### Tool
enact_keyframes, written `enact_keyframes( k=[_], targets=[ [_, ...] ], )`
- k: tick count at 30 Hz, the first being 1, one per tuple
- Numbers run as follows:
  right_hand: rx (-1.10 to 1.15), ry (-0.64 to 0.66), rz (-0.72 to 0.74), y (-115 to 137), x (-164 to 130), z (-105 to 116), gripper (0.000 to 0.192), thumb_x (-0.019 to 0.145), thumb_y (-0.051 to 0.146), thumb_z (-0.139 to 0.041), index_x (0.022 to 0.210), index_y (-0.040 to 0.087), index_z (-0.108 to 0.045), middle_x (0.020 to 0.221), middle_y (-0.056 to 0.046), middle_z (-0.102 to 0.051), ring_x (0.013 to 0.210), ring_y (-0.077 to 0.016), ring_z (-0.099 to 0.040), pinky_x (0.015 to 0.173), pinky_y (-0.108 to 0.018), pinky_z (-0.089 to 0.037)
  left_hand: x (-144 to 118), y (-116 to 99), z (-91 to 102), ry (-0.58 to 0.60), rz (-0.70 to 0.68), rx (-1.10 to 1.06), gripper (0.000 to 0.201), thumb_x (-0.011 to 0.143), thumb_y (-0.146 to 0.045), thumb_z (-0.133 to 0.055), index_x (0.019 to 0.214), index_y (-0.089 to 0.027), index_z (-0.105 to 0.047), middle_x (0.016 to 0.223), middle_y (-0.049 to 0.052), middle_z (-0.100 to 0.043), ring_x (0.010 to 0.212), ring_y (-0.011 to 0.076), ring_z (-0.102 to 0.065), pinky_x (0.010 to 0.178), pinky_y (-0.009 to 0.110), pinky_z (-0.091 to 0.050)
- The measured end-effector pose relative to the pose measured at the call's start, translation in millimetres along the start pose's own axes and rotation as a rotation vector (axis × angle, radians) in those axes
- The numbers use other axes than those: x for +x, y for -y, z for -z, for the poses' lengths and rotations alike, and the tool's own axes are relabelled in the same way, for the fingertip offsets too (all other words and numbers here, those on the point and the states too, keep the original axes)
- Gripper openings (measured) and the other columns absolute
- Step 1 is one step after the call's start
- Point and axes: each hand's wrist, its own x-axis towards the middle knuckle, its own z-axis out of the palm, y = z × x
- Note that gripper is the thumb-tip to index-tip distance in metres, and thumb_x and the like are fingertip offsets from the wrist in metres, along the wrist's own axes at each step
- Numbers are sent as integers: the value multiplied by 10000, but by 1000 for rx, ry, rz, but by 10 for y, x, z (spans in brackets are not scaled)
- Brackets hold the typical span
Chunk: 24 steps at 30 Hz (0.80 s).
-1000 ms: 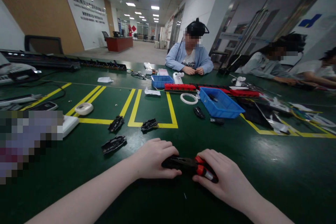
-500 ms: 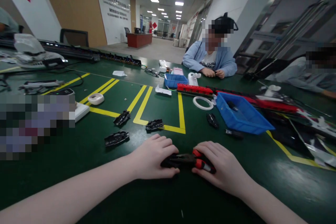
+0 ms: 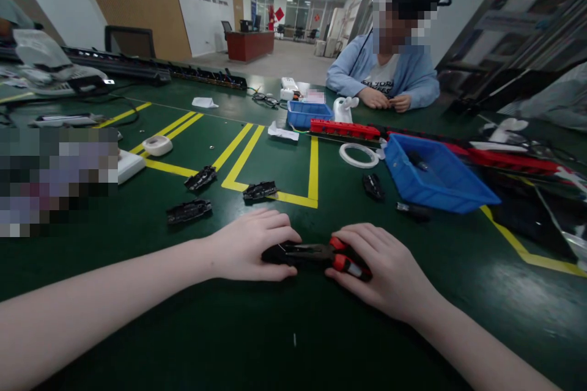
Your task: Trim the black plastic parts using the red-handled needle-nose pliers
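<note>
My right hand (image 3: 378, 266) is wrapped round the red-and-black handles of a pair of pliers (image 3: 316, 252), whose jaws point left. Between the thumb and fingers of my left hand (image 3: 257, 245) is a small black plastic part (image 3: 275, 253), mostly covered by the hand. The plier jaws reach to this part; whether they grip it cannot be made out. Beyond my left hand lie similar black plastic pieces, one at the left (image 3: 189, 212), one behind it (image 3: 200, 178) and one on the yellow tape (image 3: 260, 190).
A blue bin (image 3: 440, 186) holding a dark part stands at the right, with black pieces (image 3: 373, 186) beside it. A white ring (image 3: 359, 156), a red strip (image 3: 343, 128) and a smaller blue tray (image 3: 308, 116) lie farther back. A person (image 3: 385, 73) sits across the green table.
The whole view has tilted downward, so the table things sit higher in the picture. Both hands have shifted slightly left and up in the picture, still holding the pliers and black part.
</note>
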Motion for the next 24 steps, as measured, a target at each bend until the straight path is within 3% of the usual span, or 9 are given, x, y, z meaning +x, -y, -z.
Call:
enact_keyframes(
  k=[5,9,17,20,24],
  targets=[
    [20,59,-28,0,-15,63,368,853,455,-629,1094,179,-596,1064,-114,-679,967,-244,-630,804,-386,-510,-5,-36,18,20,3,15,308,905,-398,-608,1127,-185,-601,1023,48,-621,900,203,-576,783,327,-428],
    [-65,113,-16,-57,-130,351,381,852,483,-623,1078,177,-603,1041,-109,-686,941,-242,-641,800,-391,-513,-18,-22,-7,25,6,-8,299,906,-374,-605,1146,-197,-596,1028,35,-619,921,204,-583,783,327,-447],
    [-309,-132,-140,-98,-603,1169,336,867,441,-612,1133,241,-562,1037,-106,-651,930,-278,-641,777,-423,-515,-37,13,-47,22,1,-15,323,920,-399,-572,1187,-218,-584,1079,52,-606,964,221,-574,801,355,-476],
    [-419,-211,-266,-14,-898,1255,372,859,477,-591,1181,294,-563,1104,-92,-645,948,-310,-647,819,-458,-517,-41,5,-46,23,9,-8,332,923,-408,-564,1190,-213,-590,1094,57,-598,977,227,-573,809,363,-491],
    [-508,-281,-461,234,-1300,1186,413,851,440,-599,1245,325,-555,1109,-93,-646,976,-359,-644,866,-534,-505,-51,4,-44,27,13,-13,338,925,-423,-560,1192,-220,-597,1118,55,-589,1012,233,-570,847,372,-500]
  ],
)
